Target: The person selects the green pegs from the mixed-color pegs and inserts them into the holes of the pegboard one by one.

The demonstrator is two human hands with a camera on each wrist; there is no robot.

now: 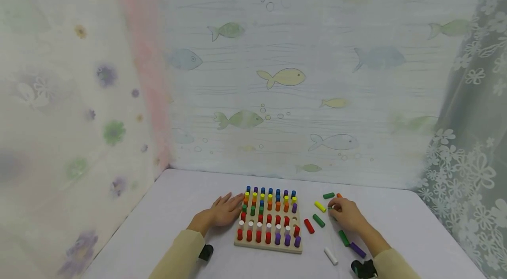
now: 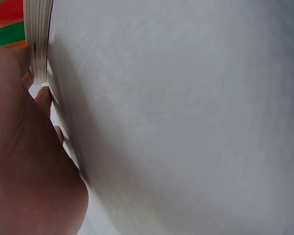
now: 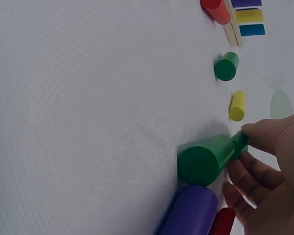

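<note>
A wooden pegboard point(image 1: 269, 248) with rows of coloured pegs lies on the white-covered table. My left hand point(image 1: 226, 211) rests at its left side, fingers stretched out, touching the board's edge. In the left wrist view, the left hand point(image 2: 24, 147) lies against the pale layered side of the board point(image 2: 37, 39). To the right of the board, my right hand point(image 1: 346, 214) reaches down among loose pegs. The right wrist view shows its thumb and fingers pinching a green peg point(image 3: 240, 143), partly hidden behind a larger-looking green peg point(image 3: 200, 165) lying on the table.
Loose pegs lie right of the board: a yellow peg point(image 1: 320, 207), a red peg point(image 1: 309, 226), a white peg point(image 1: 330, 256), a purple peg point(image 1: 358, 250) and several green ones. Fish-patterned cloth point(image 1: 285, 147) hangs behind the table; a flowered curtain point(image 1: 471, 169) hangs at right.
</note>
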